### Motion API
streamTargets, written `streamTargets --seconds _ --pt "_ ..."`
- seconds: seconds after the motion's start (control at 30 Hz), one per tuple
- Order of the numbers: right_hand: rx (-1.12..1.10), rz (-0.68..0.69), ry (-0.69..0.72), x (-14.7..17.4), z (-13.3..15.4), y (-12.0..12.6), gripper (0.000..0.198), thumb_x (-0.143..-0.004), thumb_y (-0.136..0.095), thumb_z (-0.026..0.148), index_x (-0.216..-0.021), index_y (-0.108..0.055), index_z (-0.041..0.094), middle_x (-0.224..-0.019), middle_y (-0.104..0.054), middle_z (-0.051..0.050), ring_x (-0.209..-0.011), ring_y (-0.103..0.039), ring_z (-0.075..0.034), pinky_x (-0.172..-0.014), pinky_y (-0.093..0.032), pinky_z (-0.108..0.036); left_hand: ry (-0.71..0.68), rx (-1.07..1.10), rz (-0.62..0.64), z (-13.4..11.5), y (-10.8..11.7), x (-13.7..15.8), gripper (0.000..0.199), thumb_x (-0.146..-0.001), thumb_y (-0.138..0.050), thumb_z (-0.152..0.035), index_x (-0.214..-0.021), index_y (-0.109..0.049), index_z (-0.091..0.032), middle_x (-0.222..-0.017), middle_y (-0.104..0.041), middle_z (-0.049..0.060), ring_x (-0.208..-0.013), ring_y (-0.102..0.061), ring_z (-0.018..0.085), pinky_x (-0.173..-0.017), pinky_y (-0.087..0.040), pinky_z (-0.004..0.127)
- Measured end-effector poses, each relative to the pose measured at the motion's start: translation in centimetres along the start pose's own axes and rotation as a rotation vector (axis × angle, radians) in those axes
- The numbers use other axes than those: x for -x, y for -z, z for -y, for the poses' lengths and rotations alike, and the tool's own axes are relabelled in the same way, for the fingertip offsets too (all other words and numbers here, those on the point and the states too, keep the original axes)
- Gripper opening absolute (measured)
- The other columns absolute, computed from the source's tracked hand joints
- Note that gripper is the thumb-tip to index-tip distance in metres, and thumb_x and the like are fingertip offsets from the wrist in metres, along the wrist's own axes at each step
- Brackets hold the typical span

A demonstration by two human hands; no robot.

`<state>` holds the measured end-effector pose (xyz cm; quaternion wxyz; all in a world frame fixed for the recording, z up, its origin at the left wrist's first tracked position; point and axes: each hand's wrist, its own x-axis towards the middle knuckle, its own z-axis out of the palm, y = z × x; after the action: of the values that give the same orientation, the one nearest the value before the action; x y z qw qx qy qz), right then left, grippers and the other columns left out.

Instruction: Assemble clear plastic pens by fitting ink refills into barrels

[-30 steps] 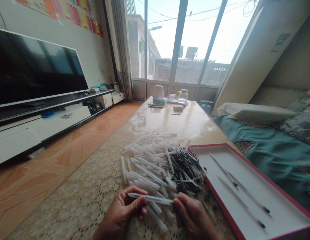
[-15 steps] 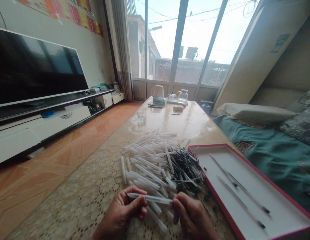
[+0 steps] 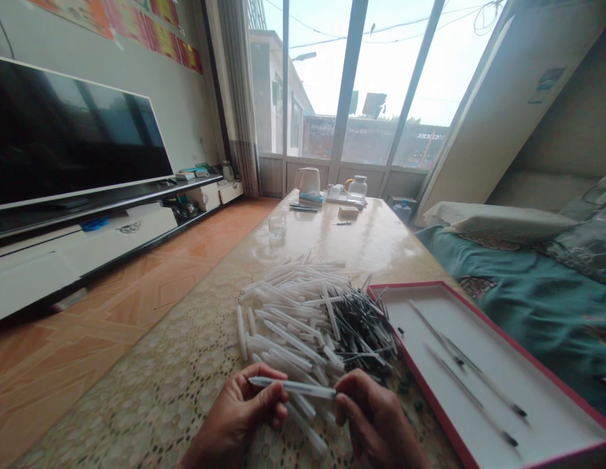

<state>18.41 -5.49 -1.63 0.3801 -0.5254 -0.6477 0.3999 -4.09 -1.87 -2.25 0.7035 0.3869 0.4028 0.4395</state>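
A translucent white pen barrel (image 3: 307,389) lies level between my two hands, its pointed tip to the left. My left hand (image 3: 249,410) pinches it near the tip between thumb and fingers. At the other end, my right hand (image 3: 374,413) is closed with thumb and fingertips at the barrel's end; whether a small part sits inside that pinch is hidden. Just beyond the hands spreads a heap of white pen barrels (image 3: 288,312). Against its right side lies a pile of dark ink refills (image 3: 364,326).
A shallow white box with a red rim (image 3: 442,284) stands at the right with a few finished-looking pens (image 3: 483,378) inside. Small black caps lie by its left edge. Farther along the table are a drinking glass (image 3: 277,227), a glass jug (image 3: 356,187) and a small box (image 3: 348,212).
My right hand has shifted slightly at the barrel's right end, its fingers turning a little. The left hand and the barrel look almost still.
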Motion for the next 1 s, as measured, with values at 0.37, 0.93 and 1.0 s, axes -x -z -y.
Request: streamTargets --seconds 0.37,0.93,1.0 --pt "0.071 -0.016 0.056 0.07 0.01 -0.12 0.035 -0.095 -0.041 0.047 -0.080 -0.055 0.018 -0.061 -0.062 0.000 -0.043 -0.051 -0.011 -0.043 -0.036 -0.020 0.001 -0.011 0.007 0.28 0.23 -0.05 0.022 -0.072 -0.081 -0.031 -0.080 -0.069 -0.015 -0.058 -0.072 0.001 -0.050 -0.060 0.010 -0.051 -0.046 0.019" --pt "0.079 0.003 0.058 0.03 0.25 0.06 0.044 -0.097 -0.037 0.043 -0.069 -0.059 0.017 -0.056 -0.061 -0.002 -0.049 -0.055 -0.012 -0.048 -0.037 -0.021 0.007 -0.003 0.000 -0.20 -0.07 0.05 0.022 -0.071 -0.081 -0.031 -0.079 -0.070 -0.014 -0.057 -0.072 0.000 -0.048 -0.060 0.009 -0.050 -0.046 0.017" --pt "0.023 0.015 0.012 0.09 0.23 0.19 0.039 -0.095 -0.041 0.044 -0.073 -0.058 0.017 -0.059 -0.060 0.000 -0.043 -0.050 -0.010 -0.042 -0.034 -0.020 0.012 0.027 -0.011 -0.21 -0.12 0.07 0.022 -0.070 -0.082 -0.031 -0.079 -0.070 -0.014 -0.057 -0.071 0.000 -0.048 -0.060 0.009 -0.049 -0.045 0.016"
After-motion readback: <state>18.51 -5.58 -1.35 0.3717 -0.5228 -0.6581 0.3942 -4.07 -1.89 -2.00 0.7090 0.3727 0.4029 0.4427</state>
